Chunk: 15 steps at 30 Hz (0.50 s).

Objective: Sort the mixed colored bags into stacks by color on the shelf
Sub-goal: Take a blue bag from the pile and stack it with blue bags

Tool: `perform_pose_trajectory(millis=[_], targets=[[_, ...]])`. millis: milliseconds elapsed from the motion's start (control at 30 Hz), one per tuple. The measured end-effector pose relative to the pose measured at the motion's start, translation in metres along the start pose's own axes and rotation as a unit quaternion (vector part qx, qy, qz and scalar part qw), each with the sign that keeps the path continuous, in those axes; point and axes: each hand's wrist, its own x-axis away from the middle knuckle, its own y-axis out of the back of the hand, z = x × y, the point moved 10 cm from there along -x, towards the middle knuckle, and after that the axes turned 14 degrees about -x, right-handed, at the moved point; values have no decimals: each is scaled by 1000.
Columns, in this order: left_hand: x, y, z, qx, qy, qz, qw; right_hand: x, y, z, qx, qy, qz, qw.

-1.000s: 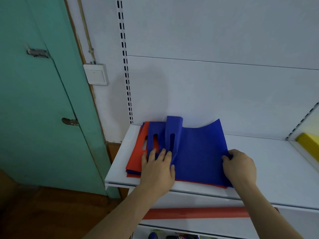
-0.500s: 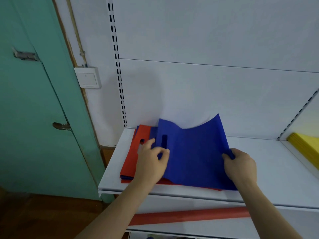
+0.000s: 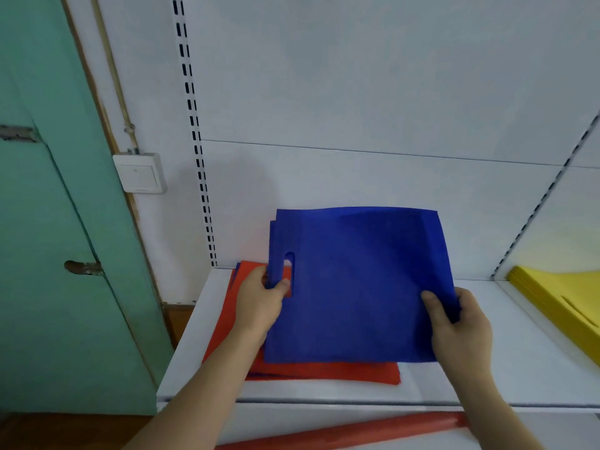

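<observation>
Trouble could come from the layering: the blue bag (image 3: 357, 287) shows doubled edges at its far left corner, so more than one blue sheet may be pinched together, and a thin sheet could slip out and drop back onto the red bags (image 3: 324, 373) on the way over. That is a judgement, not something seen. The fabric looks limp, so carried flat by two edges it may sag or fold, and it would then land crooked on whatever stack it joins.

Both hands are closed on the bag. The left hand (image 3: 259, 303) grips the handle strip at the left edge, thumb on top beside the cut-out slot. The right hand (image 3: 461, 323) pinches the right edge, thumb on the upper face and fingers underneath.

The bag is held just above the mixed pile at the left end of the white shelf (image 3: 519, 368), tilted so its far edge stands higher than its near edge. Its handle end points left, and its long axis appears to run left to right, roughly along the shelf front. Thin blue edges show within the red pile at its left side, so sorting seems unfinished. A yellow stack (image 3: 565, 303) lies well apart at the right end.
</observation>
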Motion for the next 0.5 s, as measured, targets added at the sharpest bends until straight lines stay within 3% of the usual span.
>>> perform_pose_trajectory(millis=[167, 333, 500], targets=[[0, 23, -43, 48, -121, -10, 991, -5, -8, 7, -33, 7, -11, 999], [4, 16, -23, 33, -116, 39, 992, 9, -42, -24, -60, -69, 68, 994], [6, 11, -22, 30, -106, 46, 993, 5, -31, -12, -29, -27, 30, 999]])
